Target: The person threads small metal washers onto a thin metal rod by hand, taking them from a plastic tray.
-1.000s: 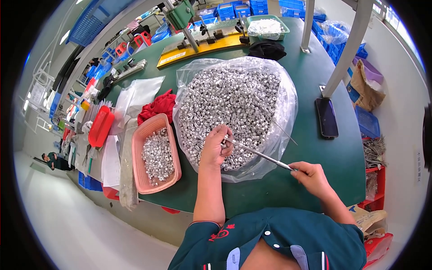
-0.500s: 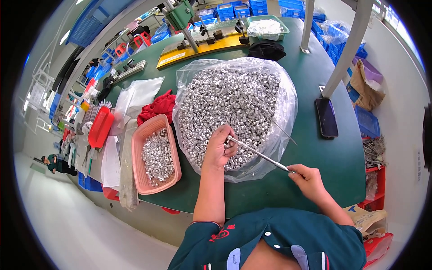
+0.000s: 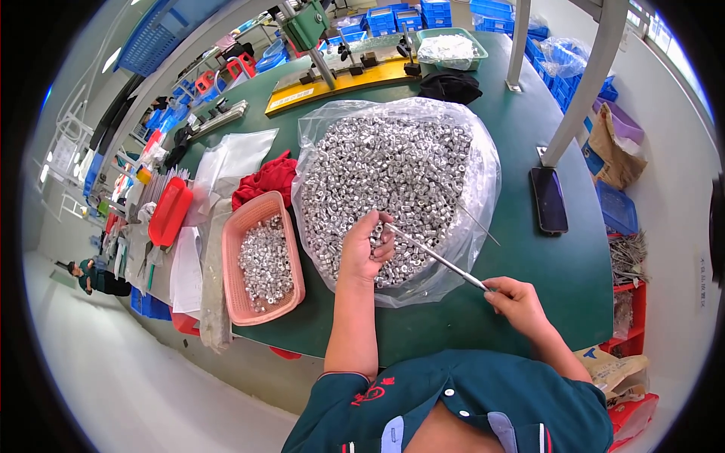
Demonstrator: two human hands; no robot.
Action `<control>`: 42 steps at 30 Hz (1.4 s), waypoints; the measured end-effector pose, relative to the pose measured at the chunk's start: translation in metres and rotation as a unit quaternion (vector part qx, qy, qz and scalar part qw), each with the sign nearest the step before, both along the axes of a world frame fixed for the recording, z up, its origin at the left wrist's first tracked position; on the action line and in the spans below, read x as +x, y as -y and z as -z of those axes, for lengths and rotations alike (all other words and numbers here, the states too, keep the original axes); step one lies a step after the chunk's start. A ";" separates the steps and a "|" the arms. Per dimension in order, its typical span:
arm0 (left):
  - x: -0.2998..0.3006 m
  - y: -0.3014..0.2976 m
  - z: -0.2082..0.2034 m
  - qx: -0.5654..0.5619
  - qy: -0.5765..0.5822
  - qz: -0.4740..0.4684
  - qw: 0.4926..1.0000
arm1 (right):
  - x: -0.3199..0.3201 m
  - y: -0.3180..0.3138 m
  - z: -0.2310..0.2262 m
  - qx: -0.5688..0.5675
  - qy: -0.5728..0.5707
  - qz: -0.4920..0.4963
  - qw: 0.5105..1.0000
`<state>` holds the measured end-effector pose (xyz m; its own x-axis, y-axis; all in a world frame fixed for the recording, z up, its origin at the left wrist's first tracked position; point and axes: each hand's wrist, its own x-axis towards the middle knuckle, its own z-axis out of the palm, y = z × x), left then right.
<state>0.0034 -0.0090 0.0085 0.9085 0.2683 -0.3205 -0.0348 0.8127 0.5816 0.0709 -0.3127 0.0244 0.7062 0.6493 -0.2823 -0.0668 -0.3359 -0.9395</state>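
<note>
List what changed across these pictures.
Little changed. The right hand shifted slightly, holding the thin metal rod; the rod's tip stays at the left hand on the heap of small metal parts. Bag, pink basket and phone stayed put.

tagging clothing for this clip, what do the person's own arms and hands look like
Both forearms are bare, with no gloves, watch or rings visible on the left hand or right hand. The short-sleeved dark green polo shirt has a grey-blue collar and red embroidery on the left sleeve.
</note>
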 end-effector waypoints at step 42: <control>0.009 0.019 0.005 0.093 0.014 -0.046 0.994 | -0.006 -0.008 -0.014 -0.048 0.353 0.038 0.934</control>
<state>0.0129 -0.0285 0.0032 0.8848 0.4036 -0.2329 -0.1224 0.6835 0.7196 0.0652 -0.3050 0.0385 0.7810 0.5856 0.2170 0.5310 -0.4400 -0.7242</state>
